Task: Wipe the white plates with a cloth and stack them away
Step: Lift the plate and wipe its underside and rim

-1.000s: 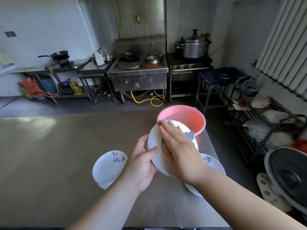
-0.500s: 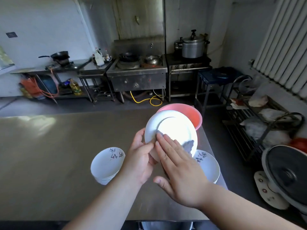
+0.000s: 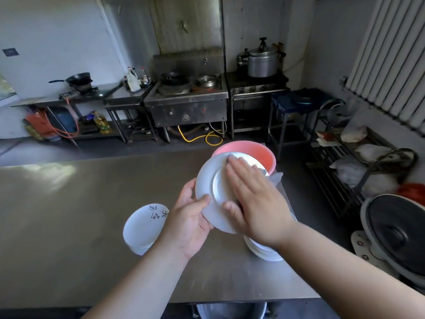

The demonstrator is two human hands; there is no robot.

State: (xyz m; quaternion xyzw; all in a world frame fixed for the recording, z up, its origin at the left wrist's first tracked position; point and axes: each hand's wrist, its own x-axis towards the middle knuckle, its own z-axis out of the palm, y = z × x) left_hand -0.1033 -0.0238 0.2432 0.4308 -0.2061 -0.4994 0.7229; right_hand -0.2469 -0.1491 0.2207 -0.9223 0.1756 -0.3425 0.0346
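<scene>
I hold a white plate [image 3: 208, 180] tilted up above the steel table [image 3: 69, 226]. My left hand [image 3: 189, 218] grips its lower left rim, thumb on the face. My right hand [image 3: 251, 199] lies flat on the plate's face with straight fingers and presses a grey cloth [image 3: 274, 177] against it; the cloth pokes out at the plate's right edge. A stack of white plates with black writing [image 3: 143, 226] sits on the table to the left. Another white stack [image 3: 262, 249] sits under my right wrist, mostly hidden.
A pink basin [image 3: 255, 150] stands at the table's far right corner, just behind the held plate. Beyond the table are stoves, a pressure cooker [image 3: 262, 59] and a wok. A wire rack [image 3: 358, 166] and a fan [image 3: 395, 233] stand to the right.
My right hand has slid with the cloth up the plate's face towards the top right. The plate has stayed tilted in my left hand.
</scene>
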